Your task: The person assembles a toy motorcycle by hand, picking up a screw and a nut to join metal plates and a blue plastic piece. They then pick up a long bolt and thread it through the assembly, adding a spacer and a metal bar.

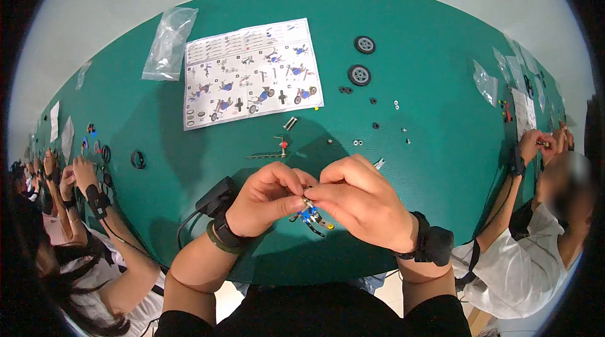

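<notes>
Close to my body, a small toy model part (309, 215) with blue, metal, black and yellow pieces sits between my two hands. My left hand (268, 197) pinches its upper end from the left, thumb and forefinger together. From the right, the fingertips of my right hand (365, 201) close on the same end. What lies right under the fingertips is mostly hidden. Just beyond my left hand lie a thin metal rod with a red piece (283, 145) and a silver metal piece (290, 123). A small pale tube (379, 164) shows behind my right hand.
A printed instruction sheet (252, 75) and a clear plastic bag (169, 44) lie farther back on the green table (428, 167). Two black wheels (360, 75) and several small nuts and washers (358, 142) are at right. A black ring (138, 160) lies left. People work on both sides.
</notes>
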{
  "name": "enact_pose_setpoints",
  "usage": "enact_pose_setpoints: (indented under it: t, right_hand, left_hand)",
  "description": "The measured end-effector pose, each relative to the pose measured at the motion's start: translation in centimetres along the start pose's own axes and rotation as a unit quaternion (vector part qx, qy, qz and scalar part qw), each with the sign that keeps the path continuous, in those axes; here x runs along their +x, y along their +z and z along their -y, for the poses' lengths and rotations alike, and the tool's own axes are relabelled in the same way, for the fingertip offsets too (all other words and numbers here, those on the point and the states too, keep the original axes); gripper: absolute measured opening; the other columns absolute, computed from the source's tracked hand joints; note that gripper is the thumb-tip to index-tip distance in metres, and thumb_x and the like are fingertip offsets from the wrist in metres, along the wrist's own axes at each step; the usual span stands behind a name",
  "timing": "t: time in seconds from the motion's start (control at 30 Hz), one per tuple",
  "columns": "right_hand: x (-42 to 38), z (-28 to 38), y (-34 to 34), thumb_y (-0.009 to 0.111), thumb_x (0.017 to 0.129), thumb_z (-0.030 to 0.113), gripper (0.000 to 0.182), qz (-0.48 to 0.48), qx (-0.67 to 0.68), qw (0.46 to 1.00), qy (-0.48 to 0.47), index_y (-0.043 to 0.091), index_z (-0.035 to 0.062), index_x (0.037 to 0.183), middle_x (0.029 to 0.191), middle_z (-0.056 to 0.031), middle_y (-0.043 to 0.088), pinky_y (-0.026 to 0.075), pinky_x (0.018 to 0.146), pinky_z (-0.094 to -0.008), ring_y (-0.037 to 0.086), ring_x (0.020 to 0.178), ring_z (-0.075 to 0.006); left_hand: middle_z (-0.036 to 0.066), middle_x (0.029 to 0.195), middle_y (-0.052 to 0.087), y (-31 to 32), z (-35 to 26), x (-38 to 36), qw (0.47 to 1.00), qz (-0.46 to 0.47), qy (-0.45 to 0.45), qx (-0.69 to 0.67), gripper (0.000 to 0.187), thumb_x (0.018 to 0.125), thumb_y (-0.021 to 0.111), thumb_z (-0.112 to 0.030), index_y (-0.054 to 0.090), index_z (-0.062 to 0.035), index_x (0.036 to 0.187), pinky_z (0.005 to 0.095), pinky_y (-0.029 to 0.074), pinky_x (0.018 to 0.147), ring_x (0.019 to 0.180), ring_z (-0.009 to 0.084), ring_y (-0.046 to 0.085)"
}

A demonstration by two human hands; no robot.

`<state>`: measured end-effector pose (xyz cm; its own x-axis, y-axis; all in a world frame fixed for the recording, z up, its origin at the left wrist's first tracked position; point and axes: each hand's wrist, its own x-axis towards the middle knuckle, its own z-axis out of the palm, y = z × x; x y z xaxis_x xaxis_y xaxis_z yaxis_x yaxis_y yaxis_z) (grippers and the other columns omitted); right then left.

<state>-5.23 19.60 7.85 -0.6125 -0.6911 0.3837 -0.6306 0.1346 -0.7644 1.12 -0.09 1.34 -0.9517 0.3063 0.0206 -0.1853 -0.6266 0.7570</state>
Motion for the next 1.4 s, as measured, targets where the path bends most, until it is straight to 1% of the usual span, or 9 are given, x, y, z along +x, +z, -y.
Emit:
enact_pose_setpoints:
  t: [0.33, 0.43, 0.63, 0.73, 0.83, 1.03, 1.17, 1.27, 1.4]
  right_hand:
    - [0.1, -0.6, 0.1, 0.073, 0.075, 0.001, 0.024, 0.01, 0.032, 0.998, -0.048, 0.069, 0.0052, 0.099, 0.091, -0.0069, 0.055, 0.046, 0.065, -0.0313, 0.055, 0.077, -0.0213]
    - [-0.1, -0.8, 0.1, 0.072, 0.077, 0.001, 0.023, 0.03, 0.103, 0.994, -0.016, 0.069, 0.006, 0.1, 0.091, -0.0076, 0.054, 0.046, 0.065, -0.0303, 0.056, 0.078, -0.0209]
    - [-0.3, -0.6, -0.2, 0.072, 0.078, 0.0, 0.023, 0.046, 0.104, 0.993, -0.015, 0.07, 0.005, 0.1, 0.091, -0.0083, 0.054, 0.046, 0.065, -0.0294, 0.056, 0.077, -0.02]
    - [-0.2, -0.1, -0.3, 0.069, 0.079, 0.002, 0.018, 0.057, 0.118, 0.991, 0.002, 0.067, 0.0031, 0.097, 0.09, -0.0099, 0.053, 0.046, 0.069, -0.0336, 0.055, 0.081, -0.0256]
    - [-0.1, -0.1, -0.4, 0.069, 0.079, 0.001, 0.021, 0.07, 0.109, 0.992, 0.0, 0.067, 0.004, 0.099, 0.092, -0.0099, 0.055, 0.047, 0.069, -0.0333, 0.056, 0.082, -0.0252]
    - [0.1, -0.3, -0.3, 0.073, 0.077, 0.0, 0.024, 0.047, 0.111, 0.991, 0.064, 0.063, 0.0052, 0.099, 0.091, -0.0093, 0.057, 0.049, 0.072, -0.0323, 0.059, 0.082, -0.0234]
    - [0.1, -0.8, -0.4, 0.073, 0.076, -0.003, 0.025, 0.065, 0.187, 0.975, 0.097, 0.062, 0.0044, 0.096, 0.09, -0.0063, 0.056, 0.048, 0.071, -0.0296, 0.057, 0.081, -0.0196]
    - [-0.2, -0.9, -0.6, 0.076, 0.075, -0.001, 0.021, 0.087, 0.24, 0.952, 0.172, 0.063, 0.0046, 0.091, 0.095, -0.0064, 0.059, 0.047, 0.076, -0.0298, 0.059, 0.086, -0.0185]
    - [-0.2, -0.9, -0.9, 0.074, 0.076, -0.002, 0.021, 0.104, 0.216, 0.961, 0.136, 0.063, 0.0042, 0.093, 0.094, -0.0071, 0.057, 0.048, 0.074, -0.0299, 0.058, 0.085, -0.0191]
  left_hand:
    - [0.01, 0.113, 0.062, -0.3, -0.1, 0.0, 0.999, 0.038, -0.032, -0.007, 0.018, 0.089, 0.063, 0.001, 0.055, -0.0044, 0.104, 0.0307, 0.046, 0.09, 0.102, 0.015, 0.058]
    - [0.009, 0.112, 0.062, -0.3, -0.3, -0.2, 0.998, 0.042, -0.049, -0.013, 0.02, 0.089, 0.064, 0.0, 0.059, -0.0023, 0.108, 0.0298, 0.046, 0.09, 0.102, 0.0147, 0.058]
    - [0.01, 0.111, 0.062, -0.2, -0.5, -0.1, 0.995, 0.064, -0.07, -0.03, 0.019, 0.089, 0.064, 0.001, 0.063, 0.0002, 0.108, 0.0292, 0.047, 0.089, 0.101, 0.0152, 0.059]
    - [0.011, 0.112, 0.062, -0.3, -0.6, -0.2, 0.995, 0.071, -0.068, -0.028, 0.018, 0.089, 0.064, 0.002, 0.064, -0.0001, 0.107, 0.0291, 0.047, 0.089, 0.102, 0.0156, 0.059]
    - [0.011, 0.112, 0.062, -0.4, -0.8, 0.0, 0.995, 0.085, -0.053, -0.022, 0.017, 0.089, 0.063, 0.002, 0.065, -0.0011, 0.106, 0.0287, 0.047, 0.09, 0.103, 0.0158, 0.059]
    - [0.009, 0.112, 0.062, -0.3, -0.5, 0.1, 0.997, 0.071, -0.042, 0.003, 0.017, 0.089, 0.063, 0.002, 0.066, -0.0018, 0.106, 0.0274, 0.047, 0.09, 0.103, 0.015, 0.059]
    - [0.007, 0.11, 0.062, -0.3, -0.5, 0.0, 0.995, 0.076, -0.066, 0.001, 0.017, 0.089, 0.063, 0.001, 0.066, -0.0021, 0.106, 0.0275, 0.047, 0.09, 0.103, 0.0145, 0.059]
    - [0.006, 0.109, 0.062, -0.3, -0.5, 0.1, 0.994, 0.092, -0.053, 0.026, 0.017, 0.089, 0.063, 0.002, 0.066, -0.0025, 0.105, 0.0275, 0.046, 0.089, 0.103, 0.0146, 0.058]
    - [0.007, 0.108, 0.062, -0.1, -0.6, 0.2, 0.993, 0.105, -0.037, 0.037, 0.017, 0.089, 0.062, 0.003, 0.066, -0.0029, 0.105, 0.0277, 0.047, 0.088, 0.103, 0.0152, 0.058]
